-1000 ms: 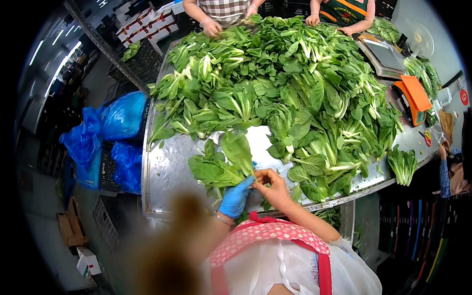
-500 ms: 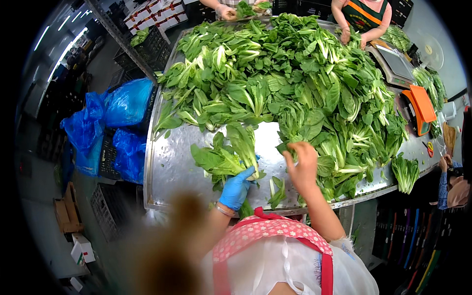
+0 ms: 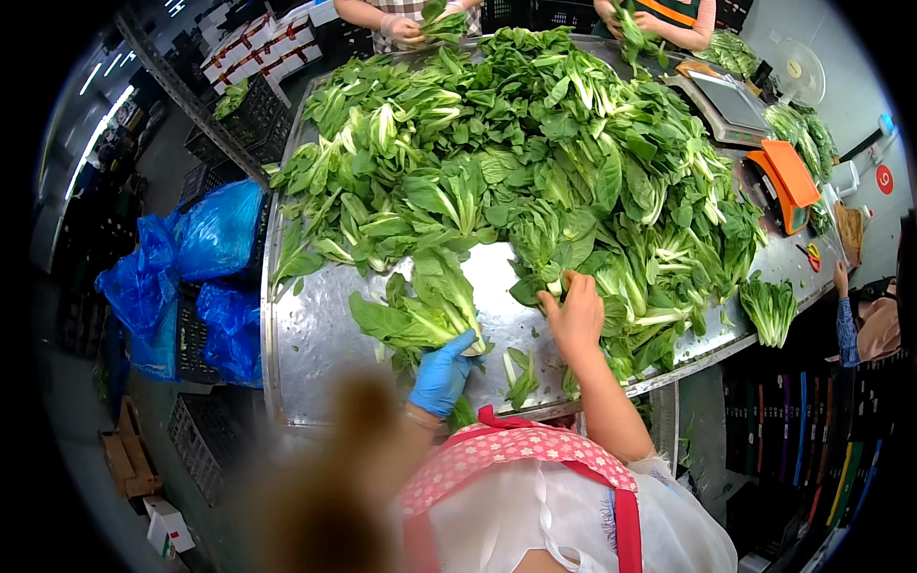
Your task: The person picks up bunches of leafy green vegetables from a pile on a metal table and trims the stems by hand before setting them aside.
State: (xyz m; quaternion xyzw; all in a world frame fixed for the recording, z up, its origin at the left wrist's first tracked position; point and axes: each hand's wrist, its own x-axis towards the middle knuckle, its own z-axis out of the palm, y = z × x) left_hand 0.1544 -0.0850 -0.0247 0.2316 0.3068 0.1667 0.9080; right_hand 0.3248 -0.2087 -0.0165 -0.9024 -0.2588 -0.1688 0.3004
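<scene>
My left hand, in a blue glove, is closed round the pale stems of a bunch of bok choy, its leaves spreading away from me over the metal table. My bare right hand is at the near edge of a big heap of bok choy, thumb and fingers pinching the pale base of one head. Between my hands a small loose bok choy piece lies on the metal.
Across the table, two people's hands hold greens. At the right are a scale, an orange scale, scissors and a separate bok choy bunch. Blue plastic bags and black crates stand left of the table.
My right hand, held with fingers apart beside the heap, has closed on the base of a bok choy head. My left hand keeps its bunch. The whole view has shifted slightly.
</scene>
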